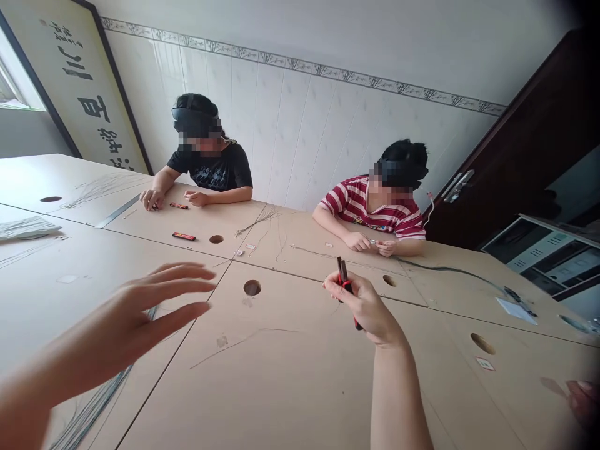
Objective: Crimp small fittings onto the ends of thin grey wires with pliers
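Note:
My left hand (145,306) is raised over the table at the left, its fingers spread and holding nothing. Red-and-black pliers (347,284) are in my right hand (368,306), right of centre, with the jaws pointing up and away from me. Between my hands, a thin bent wire (262,331) lies on the tabletop (290,387). A bundle of thin wires (94,400) lies below my left forearm, partly covered by it.
Across the table sit a person in a black shirt (215,165) and a person in a striped shirt (375,206). Round holes (252,287) pierce the tabletop. More wires (257,220) lie near the far edge. Part of a hand (584,397) shows at the right edge.

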Demonstrator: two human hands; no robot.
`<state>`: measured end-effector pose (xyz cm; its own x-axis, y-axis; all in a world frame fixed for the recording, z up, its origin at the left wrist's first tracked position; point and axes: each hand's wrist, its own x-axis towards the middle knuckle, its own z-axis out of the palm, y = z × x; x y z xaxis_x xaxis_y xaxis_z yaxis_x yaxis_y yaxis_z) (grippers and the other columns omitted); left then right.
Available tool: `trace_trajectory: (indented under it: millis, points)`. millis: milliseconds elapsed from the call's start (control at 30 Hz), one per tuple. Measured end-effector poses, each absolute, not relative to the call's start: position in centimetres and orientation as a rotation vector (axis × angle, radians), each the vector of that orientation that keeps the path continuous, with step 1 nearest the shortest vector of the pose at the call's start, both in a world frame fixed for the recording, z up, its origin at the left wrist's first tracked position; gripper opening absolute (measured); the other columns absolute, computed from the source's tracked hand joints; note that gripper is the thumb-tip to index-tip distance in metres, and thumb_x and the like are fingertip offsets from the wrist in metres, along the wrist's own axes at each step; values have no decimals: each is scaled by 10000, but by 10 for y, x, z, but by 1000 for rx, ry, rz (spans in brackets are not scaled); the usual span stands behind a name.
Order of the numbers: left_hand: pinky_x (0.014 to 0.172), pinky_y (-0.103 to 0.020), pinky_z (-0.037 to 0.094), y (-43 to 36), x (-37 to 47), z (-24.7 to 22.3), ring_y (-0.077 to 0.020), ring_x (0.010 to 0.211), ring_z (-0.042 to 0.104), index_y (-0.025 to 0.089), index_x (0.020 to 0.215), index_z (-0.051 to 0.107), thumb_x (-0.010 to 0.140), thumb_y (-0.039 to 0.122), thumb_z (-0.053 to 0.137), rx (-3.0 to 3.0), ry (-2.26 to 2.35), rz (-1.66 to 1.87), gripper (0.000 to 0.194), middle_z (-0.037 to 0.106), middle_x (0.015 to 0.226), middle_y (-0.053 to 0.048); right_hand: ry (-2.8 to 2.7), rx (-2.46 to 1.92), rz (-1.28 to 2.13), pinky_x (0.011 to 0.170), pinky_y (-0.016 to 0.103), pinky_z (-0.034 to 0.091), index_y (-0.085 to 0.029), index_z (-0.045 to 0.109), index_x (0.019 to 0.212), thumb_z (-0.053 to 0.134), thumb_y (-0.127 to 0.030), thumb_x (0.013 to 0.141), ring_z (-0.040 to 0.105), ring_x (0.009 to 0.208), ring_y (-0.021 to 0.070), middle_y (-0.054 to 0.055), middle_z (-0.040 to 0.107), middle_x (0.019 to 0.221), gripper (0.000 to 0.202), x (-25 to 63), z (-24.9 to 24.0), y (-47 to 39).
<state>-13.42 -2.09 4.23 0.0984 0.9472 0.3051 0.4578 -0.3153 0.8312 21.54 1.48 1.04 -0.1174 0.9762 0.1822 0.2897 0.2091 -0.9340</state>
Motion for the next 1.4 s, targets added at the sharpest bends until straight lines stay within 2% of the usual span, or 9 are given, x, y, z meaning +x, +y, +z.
trace_trajectory:
  millis: [67,200,367,467,700,933,1100,1300,1400]
  points:
    - [850,-223,538,1,-96,57,-232,1210,572,307,1028,759,824,377,649,2128,1301,983,243,678,1211,48,-1621,-1205,969,672,268,326,-193,608,789,627,-408,870,426,727,140,-15,486,729,231,212,14,14]
    - [843,-294,540,34,-36,56,-235,1101,629,259,1142,700,908,436,548,2016,1117,891,331,648,1283,-48,-1608,-1129,1046,709,280,345,-197,599,788,620,-452,868,451,763,158,-3,495,753,267,207,20,13]
    - [947,-310,473,46,1,38,-210,1095,626,232,1126,703,923,434,554,1719,776,855,323,704,1183,-59,-1571,-1023,1112,720,285,325,-196,576,755,610,-420,884,418,749,150,-8,460,731,261,199,22,15]
    - [915,-300,464,46,7,32,-197,1020,639,225,1063,728,919,418,573,1636,691,847,286,734,1085,-51,-1555,-972,1137,690,284,301,-193,563,740,602,-396,896,377,713,141,-17,418,701,258,194,21,19]
    - [834,-313,468,47,7,30,-190,891,620,185,882,708,885,420,620,1585,727,899,251,716,911,-45,-1529,-988,1172,702,290,310,-193,585,758,610,-400,892,383,727,145,-10,428,710,248,190,19,19]
    - [821,-301,463,45,3,33,-168,872,609,179,882,675,886,406,623,1556,725,938,233,691,899,-34,-1546,-1047,1142,770,298,352,-197,576,747,600,-395,890,449,795,159,-2,480,748,246,188,24,13]
    - [803,-304,468,44,2,34,-178,876,607,181,878,673,889,420,612,1599,767,950,247,682,887,-36,-1605,-1147,1050,695,272,349,-194,578,765,587,-407,897,409,720,138,-17,452,716,251,185,28,8]
    - [624,-253,430,41,1,35,-138,712,565,203,876,700,889,433,600,1661,882,981,251,688,844,-18,-1576,-1253,818,721,275,394,-229,641,936,571,-429,911,482,780,151,12,532,887,214,184,29,1]
    - [616,-251,414,39,1,36,-134,716,545,213,861,709,885,429,605,1686,896,992,241,686,861,-11,-1519,-1237,732,691,269,403,-243,636,934,573,-431,912,483,751,148,11,532,876,200,183,30,-5]
